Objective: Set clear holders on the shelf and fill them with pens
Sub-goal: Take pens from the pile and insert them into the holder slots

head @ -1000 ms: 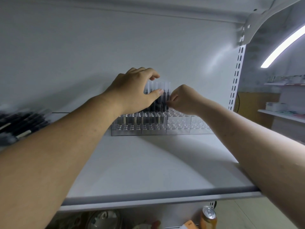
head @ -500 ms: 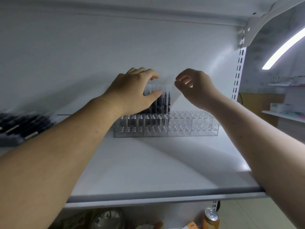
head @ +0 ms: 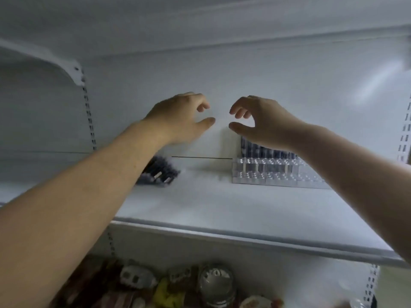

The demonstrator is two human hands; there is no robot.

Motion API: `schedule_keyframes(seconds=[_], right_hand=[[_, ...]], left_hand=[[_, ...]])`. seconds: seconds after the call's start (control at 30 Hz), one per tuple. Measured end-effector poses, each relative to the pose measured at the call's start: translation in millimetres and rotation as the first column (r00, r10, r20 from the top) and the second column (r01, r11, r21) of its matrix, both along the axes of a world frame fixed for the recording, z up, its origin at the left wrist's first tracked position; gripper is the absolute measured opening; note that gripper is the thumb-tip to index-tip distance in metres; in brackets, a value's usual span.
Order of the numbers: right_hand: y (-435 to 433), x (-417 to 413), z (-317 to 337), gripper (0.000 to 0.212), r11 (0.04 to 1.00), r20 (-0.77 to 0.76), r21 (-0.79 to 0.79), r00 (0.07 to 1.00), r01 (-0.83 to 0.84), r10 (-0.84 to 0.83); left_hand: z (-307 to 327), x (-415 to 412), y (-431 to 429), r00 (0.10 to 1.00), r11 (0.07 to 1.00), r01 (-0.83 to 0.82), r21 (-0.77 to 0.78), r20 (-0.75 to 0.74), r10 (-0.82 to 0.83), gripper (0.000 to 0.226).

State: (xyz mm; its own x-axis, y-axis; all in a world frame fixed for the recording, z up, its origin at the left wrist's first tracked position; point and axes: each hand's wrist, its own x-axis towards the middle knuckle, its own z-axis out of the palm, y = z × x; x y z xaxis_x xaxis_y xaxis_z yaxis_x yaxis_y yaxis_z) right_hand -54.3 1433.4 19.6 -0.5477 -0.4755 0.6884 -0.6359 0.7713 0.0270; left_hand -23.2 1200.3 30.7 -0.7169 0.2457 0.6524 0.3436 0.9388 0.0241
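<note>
Both your hands have lifted off the pens: your left hand (head: 182, 121) and right hand (head: 261, 122) now hover side by side above the shelf (head: 222, 235), fingers loosely curled, thumbs apart, holding nothing. Below your right wrist the clear holder (head: 278, 175) stands at the shelf's back, dark pens (head: 266, 151) upright in its rear rows. Well left of it, loose pens (head: 160, 172) lie piled. Labels on the jars (head: 216, 285) below are too blurred to read.

Left hand (head: 178, 121) and right hand (head: 262, 123) hover empty above the shelf (head: 200, 207), clear holder (head: 275, 174) at right.
</note>
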Motion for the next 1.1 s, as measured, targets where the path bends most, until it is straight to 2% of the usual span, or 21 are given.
schedule_keyframes(seconds=[0.13, 0.27, 0.4, 0.57, 0.77, 0.9, 1.1], right_hand=[[-68.4, -5.6, -4.7, 0.034, 0.997, 0.021, 0.055, 0.998, -0.055, 0.054], [-115.6, -18.0, -21.5, 0.030, 0.995, 0.026, 0.080, 0.998, -0.067, 0.065], [-113.8, -25.3, -42.0, 0.029, 0.990, 0.088, 0.132, 0.995, -0.055, 0.043], [-82.6, -26.1, -46.7, 0.023, 0.998, 0.137, 0.013, 0.989, -0.064, 0.062], [-73.1, -29.7, -45.3, 0.016, 0.996, 0.167, -0.070, 0.983, -0.060, 0.071], [-72.2, -27.9, -44.0, 0.013, 0.990, 0.194, -0.116, 0.976, -0.080, 0.102], [-68.6, -27.0, -41.9, 0.012, 0.981, 0.217, -0.176, 0.969, -0.081, 0.119]], left_hand=[[-18.9, 3.9, -53.5, 0.976, 0.990, -0.132, 0.049, 0.182, 0.121, 0.047], [-47.8, -8.3, -79.8, 0.911, 0.968, -0.249, 0.006, 0.342, 0.232, 0.050], [-64.6, -17.3, -79.9, 0.868, 0.962, -0.271, -0.016, 0.427, 0.252, 0.044], [-67.3, -20.1, -66.0, 0.807, 0.951, -0.294, -0.097, 0.509, 0.301, 0.035], [-60.9, -21.7, -44.8, 0.725, 0.921, -0.348, -0.175, 0.573, 0.383, 0.026], [-60.1, -23.7, -33.9, 0.699, 0.887, -0.380, -0.264, 0.546, 0.462, 0.019], [-64.0, -25.8, -22.8, 0.668, 0.832, -0.323, -0.451, 0.514, 0.538, 0.017]])
